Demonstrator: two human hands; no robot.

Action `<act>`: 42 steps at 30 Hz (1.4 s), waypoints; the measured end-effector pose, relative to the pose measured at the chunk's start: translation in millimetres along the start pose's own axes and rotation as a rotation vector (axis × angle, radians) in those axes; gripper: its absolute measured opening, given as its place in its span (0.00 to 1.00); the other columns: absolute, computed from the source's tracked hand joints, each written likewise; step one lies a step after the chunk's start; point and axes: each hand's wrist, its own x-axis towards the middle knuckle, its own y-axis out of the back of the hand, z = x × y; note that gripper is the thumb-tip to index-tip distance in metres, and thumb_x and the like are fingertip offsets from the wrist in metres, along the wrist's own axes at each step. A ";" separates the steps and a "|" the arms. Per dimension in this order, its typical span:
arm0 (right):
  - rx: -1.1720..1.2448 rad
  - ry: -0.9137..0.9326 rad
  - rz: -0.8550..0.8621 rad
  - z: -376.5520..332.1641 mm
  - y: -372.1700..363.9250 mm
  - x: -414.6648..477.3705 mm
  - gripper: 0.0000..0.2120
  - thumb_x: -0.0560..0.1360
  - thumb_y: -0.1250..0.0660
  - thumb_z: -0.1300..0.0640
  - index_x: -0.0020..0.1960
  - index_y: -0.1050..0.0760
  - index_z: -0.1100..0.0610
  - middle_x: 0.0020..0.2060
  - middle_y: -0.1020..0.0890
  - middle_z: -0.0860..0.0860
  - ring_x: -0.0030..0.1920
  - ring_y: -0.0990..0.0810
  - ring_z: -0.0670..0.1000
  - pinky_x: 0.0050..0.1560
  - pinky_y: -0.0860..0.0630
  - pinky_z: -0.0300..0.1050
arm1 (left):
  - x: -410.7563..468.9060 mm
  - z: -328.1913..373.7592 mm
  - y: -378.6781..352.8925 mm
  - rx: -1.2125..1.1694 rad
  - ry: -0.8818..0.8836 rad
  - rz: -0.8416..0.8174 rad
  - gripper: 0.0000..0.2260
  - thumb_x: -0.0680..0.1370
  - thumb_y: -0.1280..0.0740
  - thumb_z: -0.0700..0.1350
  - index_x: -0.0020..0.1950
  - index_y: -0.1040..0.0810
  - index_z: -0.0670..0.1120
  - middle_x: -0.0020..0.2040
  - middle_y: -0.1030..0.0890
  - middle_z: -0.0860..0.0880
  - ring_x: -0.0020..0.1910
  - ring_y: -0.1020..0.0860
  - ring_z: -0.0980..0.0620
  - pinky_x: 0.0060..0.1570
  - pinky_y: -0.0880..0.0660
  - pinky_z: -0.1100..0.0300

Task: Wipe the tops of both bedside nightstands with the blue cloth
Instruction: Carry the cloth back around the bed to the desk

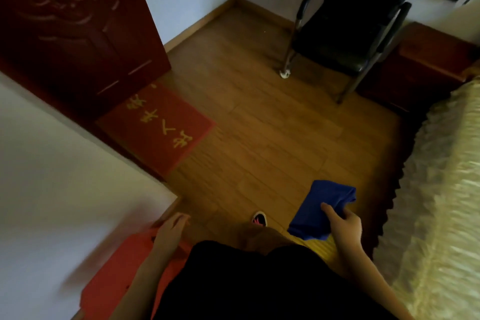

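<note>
My right hand (344, 223) grips a folded blue cloth (320, 209), which hangs over the wooden floor at the lower right. My left hand (170, 231) is empty, fingers loosely apart, low at the left near the white wall corner. One dark red wooden nightstand (426, 65) stands at the far right beside the head of the bed, well ahead of both hands. Its top is only partly in view. No second nightstand shows.
A black chair (345, 34) with metal legs stands just left of the nightstand. The bed (436, 189) with a cream cover runs along the right. A red doormat (158, 127) lies before a dark red door (78, 23) at left. My shoe (259, 219) steps forward on wooden floor.
</note>
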 end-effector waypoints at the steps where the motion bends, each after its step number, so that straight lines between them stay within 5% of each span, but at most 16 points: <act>1: 0.003 0.011 -0.026 -19.0 -12.4 16.3 0.06 0.74 0.28 0.54 0.46 0.24 0.54 0.40 0.19 0.47 0.40 0.20 0.48 0.34 0.26 0.43 | 14.8 10.1 5.7 0.084 -0.005 0.011 0.12 0.81 0.39 0.39 0.64 0.23 0.43 0.66 0.24 0.39 0.64 0.25 0.42 0.61 0.32 0.57; 4: -0.024 0.053 -0.108 -78.8 -46.8 63.4 0.05 0.74 0.28 0.54 0.42 0.24 0.50 0.40 0.18 0.48 0.39 0.19 0.49 0.34 0.25 0.43 | 58.2 51.6 25.2 0.071 -0.001 0.042 0.12 0.79 0.37 0.34 0.61 0.23 0.38 0.64 0.23 0.38 0.61 0.24 0.39 0.58 0.29 0.65; 7: -0.037 0.059 -0.145 -125.4 -74.5 107.8 0.06 0.73 0.27 0.53 0.42 0.24 0.50 0.39 0.18 0.48 0.39 0.19 0.49 0.34 0.24 0.43 | 96.5 93.0 43.6 0.015 0.004 0.084 0.09 0.79 0.38 0.34 0.55 0.21 0.41 0.57 0.19 0.38 0.54 0.20 0.38 0.59 0.25 0.45; 11: -0.042 0.043 -0.153 -169.5 -106.0 170.1 0.06 0.73 0.27 0.53 0.41 0.25 0.48 0.39 0.18 0.46 0.39 0.19 0.46 0.32 0.26 0.39 | 149.7 153.9 54.9 -0.182 0.067 0.150 0.08 0.81 0.38 0.43 0.53 0.20 0.44 0.52 0.18 0.40 0.53 0.20 0.39 0.54 0.24 0.47; 16: -0.039 -0.065 -0.054 -207.6 -136.4 254.2 0.06 0.73 0.27 0.51 0.44 0.24 0.50 0.41 0.19 0.46 0.41 0.19 0.48 0.35 0.26 0.43 | 258.1 231.7 71.9 -0.078 0.013 -0.021 0.11 0.82 0.41 0.47 0.57 0.21 0.46 0.55 0.21 0.48 0.57 0.25 0.49 0.57 0.30 0.53; 22: 0.012 -0.120 0.155 -283.1 -162.4 327.9 0.08 0.73 0.28 0.51 0.47 0.25 0.51 0.40 0.20 0.46 0.40 0.20 0.49 0.35 0.26 0.46 | 396.7 350.6 115.3 0.028 -0.140 -0.139 0.10 0.81 0.40 0.51 0.48 0.20 0.53 0.46 0.17 0.55 0.49 0.20 0.52 0.45 0.27 0.55; 26: 0.055 -0.123 0.205 -342.3 -181.3 375.8 0.09 0.73 0.28 0.51 0.50 0.24 0.53 0.42 0.20 0.47 0.41 0.21 0.49 0.37 0.27 0.47 | 466.1 424.0 139.3 0.093 -0.144 -0.229 0.12 0.79 0.41 0.57 0.51 0.20 0.55 0.47 0.18 0.57 0.48 0.21 0.57 0.43 0.25 0.56; 33: 0.138 -0.116 0.178 -432.4 -227.4 488.5 0.09 0.73 0.28 0.52 0.49 0.26 0.54 0.42 0.21 0.47 0.41 0.22 0.49 0.42 0.25 0.48 | 562.9 493.7 138.1 0.024 -0.120 -0.156 0.09 0.81 0.39 0.48 0.49 0.19 0.51 0.47 0.17 0.52 0.47 0.20 0.54 0.42 0.29 0.62; 38: 0.137 -0.098 0.094 -510.4 -271.4 593.3 0.09 0.74 0.28 0.52 0.47 0.28 0.52 0.41 0.21 0.47 0.41 0.21 0.49 0.34 0.27 0.43 | 640.2 544.3 139.6 -0.100 -0.008 -0.071 0.10 0.82 0.40 0.46 0.45 0.21 0.54 0.46 0.17 0.52 0.48 0.19 0.51 0.49 0.25 0.53; 42: 0.126 -0.045 0.036 -575.9 -295.7 663.5 0.08 0.73 0.28 0.52 0.47 0.26 0.52 0.42 0.20 0.47 0.42 0.20 0.47 0.34 0.27 0.40 | 699.0 606.4 145.8 -0.163 0.017 -0.007 0.10 0.82 0.41 0.44 0.52 0.20 0.43 0.48 0.17 0.46 0.50 0.19 0.47 0.44 0.26 0.56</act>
